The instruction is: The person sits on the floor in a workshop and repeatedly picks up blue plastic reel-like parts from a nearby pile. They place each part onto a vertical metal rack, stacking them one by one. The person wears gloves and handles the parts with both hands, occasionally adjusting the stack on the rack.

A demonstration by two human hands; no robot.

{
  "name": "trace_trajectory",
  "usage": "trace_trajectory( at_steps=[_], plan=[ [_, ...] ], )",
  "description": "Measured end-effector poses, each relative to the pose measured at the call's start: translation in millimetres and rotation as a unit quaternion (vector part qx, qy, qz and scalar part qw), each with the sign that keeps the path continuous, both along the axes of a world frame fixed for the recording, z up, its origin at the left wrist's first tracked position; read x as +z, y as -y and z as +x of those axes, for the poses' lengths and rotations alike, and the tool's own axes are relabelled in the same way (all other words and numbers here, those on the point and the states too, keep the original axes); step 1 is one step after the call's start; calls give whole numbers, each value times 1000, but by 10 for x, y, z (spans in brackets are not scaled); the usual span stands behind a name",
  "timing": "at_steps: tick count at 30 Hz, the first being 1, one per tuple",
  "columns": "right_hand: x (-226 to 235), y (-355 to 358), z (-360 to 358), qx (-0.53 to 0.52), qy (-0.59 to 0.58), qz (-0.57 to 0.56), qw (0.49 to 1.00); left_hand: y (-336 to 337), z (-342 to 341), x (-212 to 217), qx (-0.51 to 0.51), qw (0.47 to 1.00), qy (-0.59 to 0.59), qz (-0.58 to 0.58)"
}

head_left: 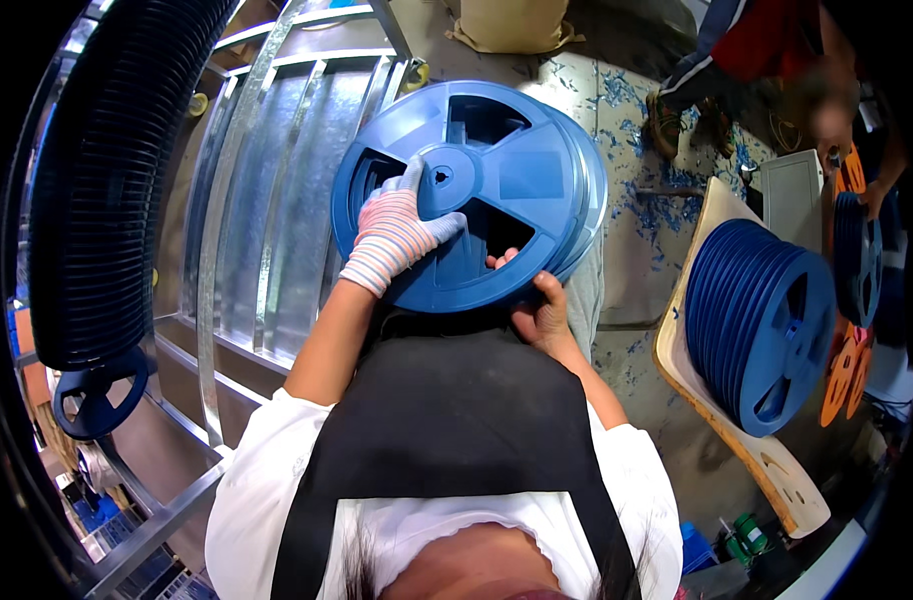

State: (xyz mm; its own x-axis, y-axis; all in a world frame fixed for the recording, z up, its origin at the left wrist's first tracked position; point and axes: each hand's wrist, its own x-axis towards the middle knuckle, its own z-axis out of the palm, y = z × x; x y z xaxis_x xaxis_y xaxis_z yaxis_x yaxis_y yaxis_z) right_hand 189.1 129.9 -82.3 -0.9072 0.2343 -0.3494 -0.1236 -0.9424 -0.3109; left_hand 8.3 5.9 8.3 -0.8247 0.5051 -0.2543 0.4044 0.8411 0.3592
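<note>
A stack of blue plastic reels point(532, 175) lies in front of me over my lap, the top one facing up with its round hub and wide cut-out windows. My left hand point(392, 225), in a white glove with coloured stripes, grips the top reel at a spoke beside the hub. Its index finger points up along the hub, its thumb reaches across the spoke, and the other fingers go into the left window. My bare right hand point(542, 310) holds the near right rim, fingertips showing through the lower window and thumb outside. How many reels are stacked is unclear.
At left, a long row of dark reels point(127, 180) hangs beside a metal frame rack point(217, 200). On the right, several blue reels point(787, 340) stand on a wooden board point(712, 215). Beyond, a co-worker point(767, 50) handles reels near orange ones point(839, 385). Blue scraps point(667, 215) litter the floor.
</note>
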Motion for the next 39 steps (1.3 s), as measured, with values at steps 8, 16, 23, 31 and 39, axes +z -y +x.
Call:
trace_trajectory(
  at_steps=[8, 16, 23, 31, 39],
  plan=[
    [-9, -80, 20, -19, 6, -2, 1000, 28, -48, -164, 45, 989, 84, 111],
    [-19, -261, 69, -18, -4, 34, 999, 578, -521, 735, 83, 725, 394, 559],
    [-220, -286, 134, -57, -55, 5, 997, 775, -275, 336, 63, 332, 587, 735],
    [-293, -320, 176, -20, -57, 13, 998, 790, -98, 163, 80, 256, 611, 745],
    [-345, -346, 174, -10, -66, 5, 998, 778, -59, 144, 87, 235, 615, 748]
  ],
)
